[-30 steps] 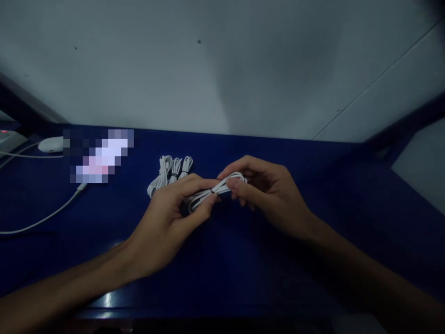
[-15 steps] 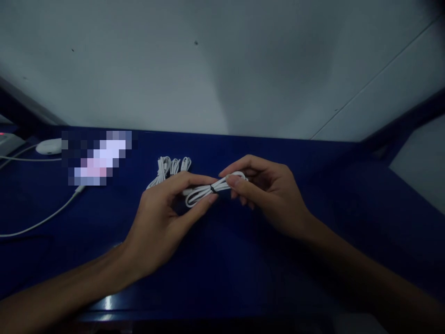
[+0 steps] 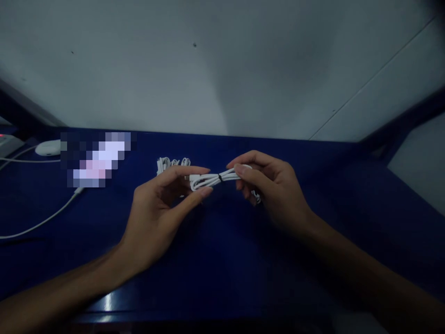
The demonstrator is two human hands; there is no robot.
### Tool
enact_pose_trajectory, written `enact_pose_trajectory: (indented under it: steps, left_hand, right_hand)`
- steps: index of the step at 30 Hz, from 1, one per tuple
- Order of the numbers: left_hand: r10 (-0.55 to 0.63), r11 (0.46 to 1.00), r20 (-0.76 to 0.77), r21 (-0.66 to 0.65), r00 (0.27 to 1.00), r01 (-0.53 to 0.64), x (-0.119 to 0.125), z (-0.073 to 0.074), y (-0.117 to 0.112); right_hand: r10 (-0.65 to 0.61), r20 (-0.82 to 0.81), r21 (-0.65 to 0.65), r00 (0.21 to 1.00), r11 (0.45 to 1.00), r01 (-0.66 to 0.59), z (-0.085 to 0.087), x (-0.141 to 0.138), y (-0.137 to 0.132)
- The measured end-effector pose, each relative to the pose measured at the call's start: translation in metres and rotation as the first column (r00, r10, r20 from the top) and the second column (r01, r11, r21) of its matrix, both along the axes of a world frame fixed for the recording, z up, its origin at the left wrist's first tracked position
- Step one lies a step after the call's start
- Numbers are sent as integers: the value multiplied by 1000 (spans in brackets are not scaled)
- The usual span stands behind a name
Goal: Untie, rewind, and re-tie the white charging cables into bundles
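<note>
A coiled white charging cable [image 3: 227,175], cinched at its middle with a black tie, is held above the table between my two hands. My right hand [image 3: 274,183] pinches its right end between thumb and forefinger, the other fingers curled beneath. At the left end, my left hand [image 3: 163,204] has the coil between its thumb and forefinger tips. A white plug [image 3: 193,177] points left out of the bundle. More bundled white cables [image 3: 165,163] lie behind my left hand, partly covered by it. Below my right fingers shows a small white loop [image 3: 256,197]; whose cable it belongs to is unclear.
The blue table [image 3: 215,260] meets a pale wall [image 3: 146,69] at the back. On the left lies a lit, pixelated device [image 3: 104,157] with a white cord [image 3: 52,218] plugged in. Near it are a white rounded object [image 3: 47,148] and a white box [image 3: 9,144] with a red light.
The cable bundle has risen slightly and turned more level, and its plug now shows clearly. My left hand has shifted a little left. A white loop has appeared below my right fingers.
</note>
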State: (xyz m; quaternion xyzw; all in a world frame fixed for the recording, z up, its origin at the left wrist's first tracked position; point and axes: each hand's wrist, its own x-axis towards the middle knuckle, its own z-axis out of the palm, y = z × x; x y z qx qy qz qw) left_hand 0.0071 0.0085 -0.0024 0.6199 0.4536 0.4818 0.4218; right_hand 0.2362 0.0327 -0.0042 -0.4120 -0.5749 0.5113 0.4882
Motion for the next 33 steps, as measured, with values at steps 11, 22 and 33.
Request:
enact_pose_trajectory:
  steps: [11,22,33]
  left_hand:
    - [-20,999,-29,-26,999,19,2,7,1]
    - [-28,1000,73,5,997,27,4,8,3]
    - [-89,995,104,-27,991,93,0,7,5]
  right_hand:
    - [86,485,151,870,972,-181,7,3,-4]
    - [437,143,-209,888,890,-404,10,-2,-11]
    - [497,-93,-221,862,834,-505,-1,1,-2]
